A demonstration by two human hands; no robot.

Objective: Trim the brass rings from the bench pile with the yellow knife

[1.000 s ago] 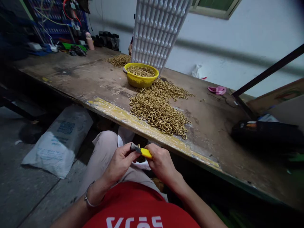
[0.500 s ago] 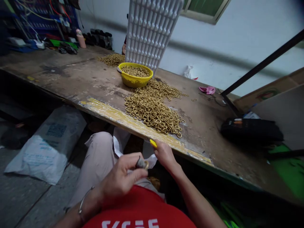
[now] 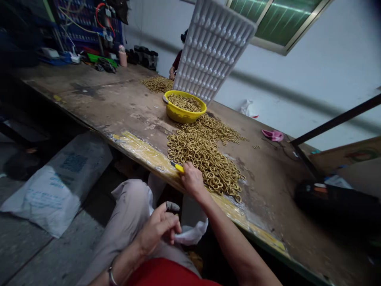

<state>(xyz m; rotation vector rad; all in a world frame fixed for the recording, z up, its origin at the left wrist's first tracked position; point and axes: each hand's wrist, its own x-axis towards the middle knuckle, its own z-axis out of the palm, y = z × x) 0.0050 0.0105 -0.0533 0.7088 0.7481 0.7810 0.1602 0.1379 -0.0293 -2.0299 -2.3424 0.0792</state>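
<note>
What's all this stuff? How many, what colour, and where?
Table: one, brown, middle
Bowl: one, yellow, on table
Rings: countless, gold, in bowl and on table
Plastic tray: one, greyish, behind bowl
Cloth: one, pink, table's right side
Bottle: one, pink, table's far left
Sack: one, white, lower left
Window: one, green panes, top right
Co-worker: one, dark sleeve, behind tray
Clutter: uncounted, mixed colours, far left
Tool: one, yellow, in right hand
Left hand: one, dark finger cover, in front
Right hand: one, by rings

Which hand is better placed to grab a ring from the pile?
Likely the right hand: it is beside the ring pile, though holding a yellow tool. The left hand is farther from it.
</note>
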